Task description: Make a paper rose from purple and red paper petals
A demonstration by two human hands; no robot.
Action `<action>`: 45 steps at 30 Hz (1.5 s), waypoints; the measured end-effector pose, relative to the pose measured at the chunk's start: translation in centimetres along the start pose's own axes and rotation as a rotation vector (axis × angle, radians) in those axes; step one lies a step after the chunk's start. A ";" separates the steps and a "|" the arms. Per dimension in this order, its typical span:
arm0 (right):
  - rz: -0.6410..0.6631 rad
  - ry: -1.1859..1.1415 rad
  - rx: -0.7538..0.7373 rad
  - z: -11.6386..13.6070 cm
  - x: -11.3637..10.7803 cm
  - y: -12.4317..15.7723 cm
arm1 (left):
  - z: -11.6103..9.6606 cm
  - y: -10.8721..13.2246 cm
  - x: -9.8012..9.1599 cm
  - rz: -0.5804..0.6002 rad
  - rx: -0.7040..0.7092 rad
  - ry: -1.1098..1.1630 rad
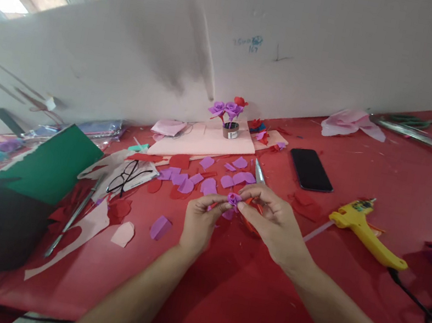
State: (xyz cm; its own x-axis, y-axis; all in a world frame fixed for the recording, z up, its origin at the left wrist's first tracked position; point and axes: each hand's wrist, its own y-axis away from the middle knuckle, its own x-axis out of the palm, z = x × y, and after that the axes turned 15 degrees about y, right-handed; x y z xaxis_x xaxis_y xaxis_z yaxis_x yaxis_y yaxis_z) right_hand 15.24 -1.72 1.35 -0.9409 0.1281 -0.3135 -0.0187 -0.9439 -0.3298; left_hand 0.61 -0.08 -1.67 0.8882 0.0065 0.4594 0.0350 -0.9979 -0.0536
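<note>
Between my two hands, above the middle of the red table, is a small purple rose [233, 200] with rolled petals. My left hand [203, 216] pinches it from the left with thumb and fingertips. From the right, the thumb and fingers of my right hand [272, 219] close on its edge. Scissors [259, 172] lie behind my right hand, their blades showing and their orange handles partly hidden. Loose purple petals [209, 186] and red petals [179, 162] are scattered just beyond my hands. One folded purple petal [160, 228] sits apart to the left.
A yellow glue gun [366, 232] with a cord and a black phone [311, 169] lie to the right. Behind stands a small pot [230, 130] of purple and red flowers. Glasses [126, 179], paper scraps [89, 236] and a green sheet [48, 165] occupy the left.
</note>
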 end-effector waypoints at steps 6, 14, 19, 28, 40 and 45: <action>-0.045 0.086 0.008 0.1 -0.1 -0.1 | 0.3 -0.1 -0.4 -0.018 0.055 -0.089; -0.054 -0.057 0.143 0.1 0.0 -0.1 | -0.1 -0.1 -0.4 -0.004 0.145 -0.177; -0.086 -0.254 0.248 0.0 0.2 -0.1 | 0.5 -0.1 -0.6 -0.016 0.106 -0.139; -0.341 -0.272 0.315 -1.2 -0.4 -0.9 | -1.4 -0.9 0.0 -0.023 0.070 -0.011; 0.043 -0.039 0.128 -1.5 0.7 -0.5 | -2.8 -2.1 -0.7 -0.045 -0.027 0.249; 0.282 0.297 -0.030 -0.7 1.7 0.2 | -2.4 -1.3 0.0 0.067 -0.132 0.201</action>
State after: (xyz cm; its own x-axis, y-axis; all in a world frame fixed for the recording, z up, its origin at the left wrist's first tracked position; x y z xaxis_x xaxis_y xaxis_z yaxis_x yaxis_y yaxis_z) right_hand 13.86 -1.46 0.12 -0.7688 -0.0480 -0.6377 0.2400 -0.9459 -0.2182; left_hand -0.56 1.12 0.47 0.7773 -0.0599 0.6262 -0.0928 -0.9955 0.0201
